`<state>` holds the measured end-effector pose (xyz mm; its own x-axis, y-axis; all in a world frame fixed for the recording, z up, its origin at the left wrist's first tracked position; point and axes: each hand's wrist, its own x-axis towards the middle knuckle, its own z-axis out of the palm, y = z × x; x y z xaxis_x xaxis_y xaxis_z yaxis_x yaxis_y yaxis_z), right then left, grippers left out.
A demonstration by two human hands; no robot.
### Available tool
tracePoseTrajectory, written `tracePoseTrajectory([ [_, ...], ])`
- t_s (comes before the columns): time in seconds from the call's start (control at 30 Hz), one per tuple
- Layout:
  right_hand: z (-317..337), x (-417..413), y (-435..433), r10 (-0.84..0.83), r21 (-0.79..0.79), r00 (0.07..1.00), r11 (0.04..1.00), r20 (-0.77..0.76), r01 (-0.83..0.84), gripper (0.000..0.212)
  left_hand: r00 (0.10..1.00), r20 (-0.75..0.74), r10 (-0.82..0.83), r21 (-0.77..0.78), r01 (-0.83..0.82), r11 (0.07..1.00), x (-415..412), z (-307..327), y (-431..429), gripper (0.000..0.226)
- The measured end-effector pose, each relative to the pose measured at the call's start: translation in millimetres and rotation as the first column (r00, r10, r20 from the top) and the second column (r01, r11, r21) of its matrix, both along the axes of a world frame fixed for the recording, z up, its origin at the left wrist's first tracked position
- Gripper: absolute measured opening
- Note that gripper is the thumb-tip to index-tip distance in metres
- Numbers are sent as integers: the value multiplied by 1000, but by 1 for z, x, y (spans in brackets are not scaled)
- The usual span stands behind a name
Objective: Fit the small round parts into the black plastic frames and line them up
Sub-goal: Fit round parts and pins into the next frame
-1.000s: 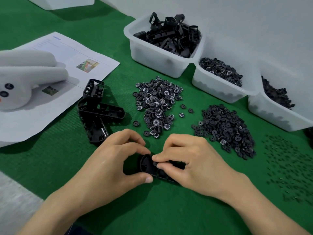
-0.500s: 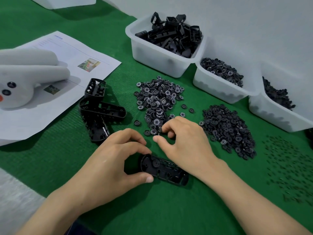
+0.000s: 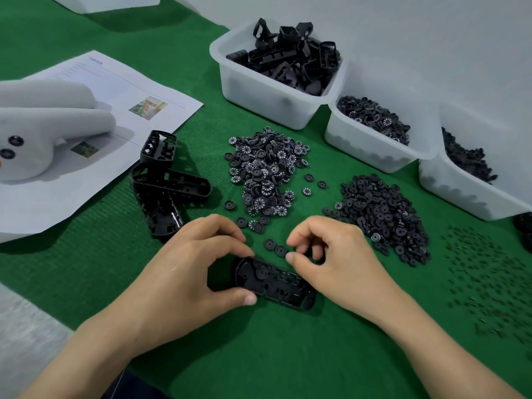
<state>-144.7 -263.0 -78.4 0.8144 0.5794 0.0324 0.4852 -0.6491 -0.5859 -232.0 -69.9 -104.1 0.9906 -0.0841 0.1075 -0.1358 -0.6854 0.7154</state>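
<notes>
A person's left hand (image 3: 184, 272) clamps thumb and forefinger on the 10 o'clock end of a black plastic frame (image 3: 276, 283), which lies flat on the green mat (image 3: 259, 355) with its long axis running from 10 o'clock to 4 o'clock. One round part (image 3: 262, 271) already sits in it near the gripped end. The right hand (image 3: 336, 260) hovers just beside the frame's far edge, fingers curled with thumb and forefinger close together; whether they pinch a part cannot be told. The frame's open seats lie at about 7 o'clock from those fingertips, nearer the right hand. Two loose discs (image 3: 269, 244) rest at 10 o'clock of the thumb. Half a second ago this hand was up at the pile of numbered discs (image 3: 267, 171); it has since drawn back toward the frame.
</notes>
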Motion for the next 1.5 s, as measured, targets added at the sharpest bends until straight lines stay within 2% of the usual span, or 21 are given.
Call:
tracePoseTrajectory([
  [0.33, 0, 5, 2, 68, 26, 992, 997, 104, -72, 6, 1000, 12, -9, 18, 8, 1000, 0, 0, 0, 48],
  [0.43, 6, 0, -4, 197, 71, 974, 976, 110, -205, 5, 1000, 14, -8, 22, 8, 1000, 0, 0, 0, 49],
  [0.53, 8, -8, -7, 304, -12, 938, 952, 166, -306, 8, 1000, 17, -8, 27, 8, 1000, 1, 0, 0, 50],
  [0.87, 13, -12, -6, 438, -188, 831, 899, 342, -396, 5, 1000, 20, -9, 22, 9, 1000, 0, 2, -1, 49],
  [0.97, 13, -9, -7, 451, -197, 813, 893, 368, -405, 6, 1000, 24, -12, 19, 12, 1000, 0, 2, -1, 49],
  [1.1, 13, -10, -7, 475, -211, 823, 879, 312, -427, 7, 999, 31, -12, 11, 12, 1000, 0, 2, -1, 49],
  [1.23, 15, 5, -3, 339, -97, 929, 940, 151, -328, 19, 1000, 24, -17, 13, 17, 1000, 0, 2, 0, 49],
  [1.3, 10, 11, 3, 280, -121, 947, 957, 156, -263, 20, 1000, 12, -18, 17, 18, 1000, -1, 2, 0, 50],
  [1.5, 5, 13, 5, 270, -93, 947, 962, 174, -257, 8, 1000, 19, -18, 24, 18, 1000, -1, 2, 0, 51],
])
